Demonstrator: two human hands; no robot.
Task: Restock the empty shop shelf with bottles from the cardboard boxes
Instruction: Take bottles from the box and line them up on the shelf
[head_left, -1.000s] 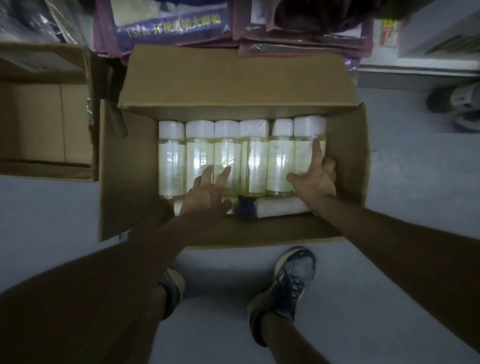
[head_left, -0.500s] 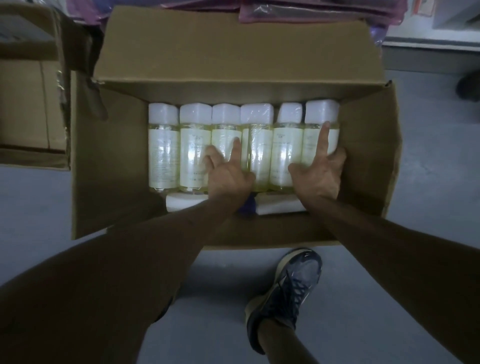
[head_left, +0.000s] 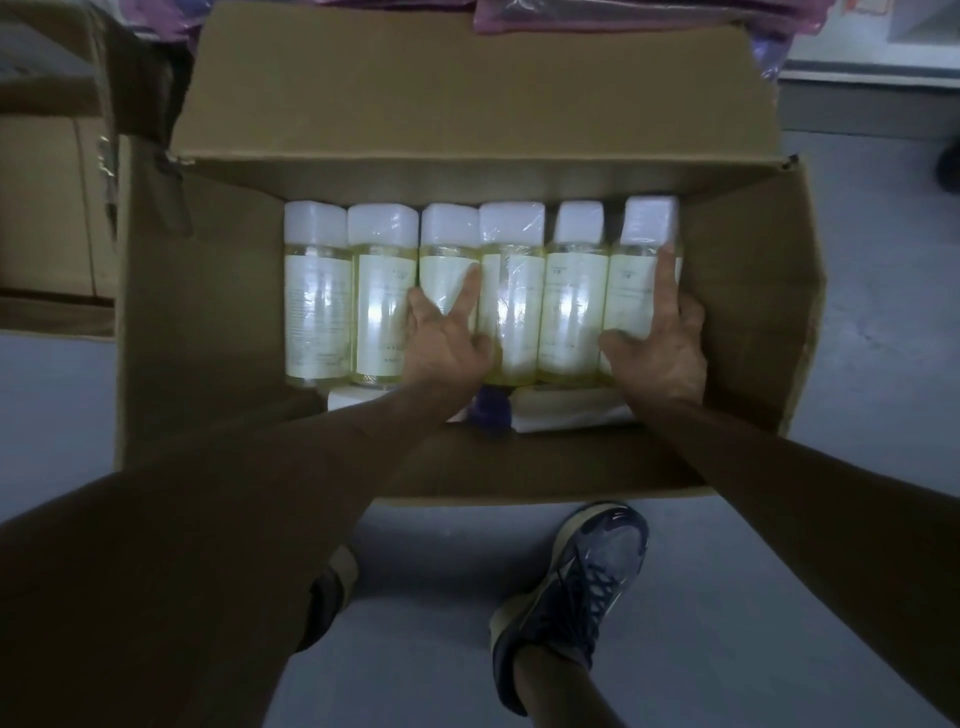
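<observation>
Fingers of the left hand are spread and nearly straight, while those of the right hand are partly curled. In the last second both hands have slid up from the bottle bases onto the bodies. The cardboard box sits open on the floor, with a second box just to its left. Inside, the row of bottles lies flat, six across, white caps pointing away, none lifted yet. The left forefinger pushes into the groove beside the third bottle. The right forefinger lies along the end bottle, thumb across its label, other fingers curling down its outer side. Looks to me like the grab is only starting, and the shelf is nowhere in view
</observation>
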